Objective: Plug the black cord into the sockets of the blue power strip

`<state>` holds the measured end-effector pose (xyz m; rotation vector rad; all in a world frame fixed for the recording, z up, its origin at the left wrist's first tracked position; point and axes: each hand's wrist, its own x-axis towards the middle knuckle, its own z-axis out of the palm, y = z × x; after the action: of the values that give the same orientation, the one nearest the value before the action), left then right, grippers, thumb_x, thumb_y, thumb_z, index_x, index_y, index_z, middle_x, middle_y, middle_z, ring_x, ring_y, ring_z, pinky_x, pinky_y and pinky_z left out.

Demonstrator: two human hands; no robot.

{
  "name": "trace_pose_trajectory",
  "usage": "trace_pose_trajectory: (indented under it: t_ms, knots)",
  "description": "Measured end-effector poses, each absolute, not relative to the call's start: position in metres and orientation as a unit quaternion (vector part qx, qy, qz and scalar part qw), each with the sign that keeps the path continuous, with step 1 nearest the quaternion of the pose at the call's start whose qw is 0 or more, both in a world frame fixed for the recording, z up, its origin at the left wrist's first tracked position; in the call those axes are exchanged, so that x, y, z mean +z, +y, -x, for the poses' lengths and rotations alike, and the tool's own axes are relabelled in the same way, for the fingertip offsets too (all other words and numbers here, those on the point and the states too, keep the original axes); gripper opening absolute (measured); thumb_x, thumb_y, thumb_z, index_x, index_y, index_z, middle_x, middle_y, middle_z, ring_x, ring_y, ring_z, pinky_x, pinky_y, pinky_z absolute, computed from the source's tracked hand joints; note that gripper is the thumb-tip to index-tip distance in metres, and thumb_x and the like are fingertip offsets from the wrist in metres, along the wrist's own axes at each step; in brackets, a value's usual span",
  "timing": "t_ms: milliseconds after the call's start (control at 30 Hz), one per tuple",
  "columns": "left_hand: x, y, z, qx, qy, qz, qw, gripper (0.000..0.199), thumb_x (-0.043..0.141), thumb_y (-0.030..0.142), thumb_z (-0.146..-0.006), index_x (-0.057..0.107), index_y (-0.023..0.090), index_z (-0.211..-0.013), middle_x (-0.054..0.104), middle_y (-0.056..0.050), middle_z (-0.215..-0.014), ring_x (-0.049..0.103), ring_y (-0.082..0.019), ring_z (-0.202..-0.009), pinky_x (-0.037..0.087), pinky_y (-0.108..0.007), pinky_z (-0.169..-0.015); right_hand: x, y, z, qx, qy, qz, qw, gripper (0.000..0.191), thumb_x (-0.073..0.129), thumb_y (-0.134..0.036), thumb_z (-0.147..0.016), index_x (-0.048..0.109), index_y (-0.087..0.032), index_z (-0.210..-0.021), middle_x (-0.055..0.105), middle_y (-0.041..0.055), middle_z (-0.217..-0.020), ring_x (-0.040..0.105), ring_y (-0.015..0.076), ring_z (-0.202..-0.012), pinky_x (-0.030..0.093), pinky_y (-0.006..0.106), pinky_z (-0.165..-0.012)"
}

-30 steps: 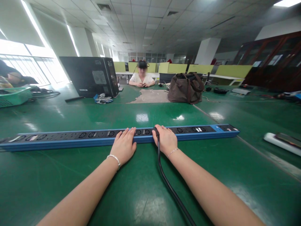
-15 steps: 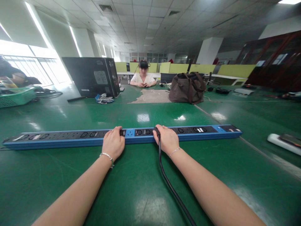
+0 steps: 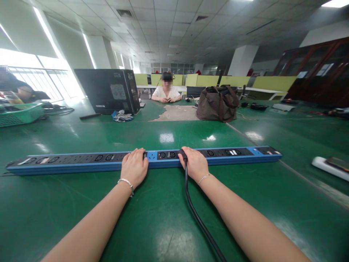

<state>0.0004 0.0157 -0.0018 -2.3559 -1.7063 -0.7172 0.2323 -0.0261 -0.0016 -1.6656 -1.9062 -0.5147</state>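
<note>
A long blue and black power strip [image 3: 92, 168] with a row of sockets lies across the green table. My left hand [image 3: 135, 167] is closed over the strip left of its middle, fingers over the top and the far edge. Right of the middle, my right hand [image 3: 195, 163] grips a black plug [image 3: 182, 154] at the strip's top face. The plug's front is hidden, so how far it sits in a socket cannot be seen. From it a thick black cable [image 3: 192, 205] runs down toward me over the table.
Behind the strip stand a black computer case [image 3: 109, 91], work gloves [image 3: 121, 116] and a brown bag [image 3: 217, 103]. A green basket [image 3: 20, 115] is at the far left, a white power strip [image 3: 329, 168] at the right. A person [image 3: 167, 91] sits across the table.
My left hand has shifted slightly right along the strip, its fingers lying flatter over it. My right hand keeps its grip on the plug. The whole view has moved a little.
</note>
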Motion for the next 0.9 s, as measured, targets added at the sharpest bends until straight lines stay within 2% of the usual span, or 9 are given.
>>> trace_pose_trajectory:
  t_ms: [200, 467, 900]
  knots:
    - [-0.0031, 0.0159, -0.0002, -0.244, -0.561, 0.787, 0.083, 0.038, 0.031, 0.03, -0.088, 0.053, 0.018, -0.116, 0.059, -0.008, -0.125, 0.047, -0.023, -0.122, 0.031, -0.042, -0.103, -0.0024, -0.0258, -0.2319, -0.175, -0.706, 0.622, 0.289, 0.029, 0.041, -0.034, -0.09, 0.058, -0.017, -0.105, 0.068, 0.008, -0.096, 0.061, 0.0176, -0.092, 0.039, 0.028, -0.083]
    - [-0.0045, 0.0167, -0.0007, -0.245, -0.562, 0.786, 0.084, 0.039, 0.031, 0.029, -0.088, 0.053, 0.016, -0.117, 0.058, -0.009, -0.126, 0.047, -0.023, -0.122, 0.03, -0.043, -0.104, -0.0046, -0.0253, -0.2348, -0.125, -0.693, 0.636, 0.316, 0.027, 0.049, -0.037, -0.087, 0.058, -0.022, -0.107, 0.068, 0.005, -0.102, 0.062, 0.0185, -0.092, 0.039, 0.029, -0.082]
    - [-0.005, 0.0152, -0.0083, -0.231, -0.51, 0.824, 0.086, 0.04, 0.026, 0.025, -0.09, 0.05, 0.017, -0.121, 0.061, -0.009, -0.121, 0.052, -0.02, -0.117, 0.034, -0.038, -0.101, -0.0073, -0.0228, -0.2332, -0.149, -0.692, 0.634, 0.312, 0.031, 0.047, -0.037, -0.09, 0.057, -0.016, -0.11, 0.07, 0.0078, -0.095, 0.063, 0.0169, -0.087, 0.037, 0.027, -0.083]
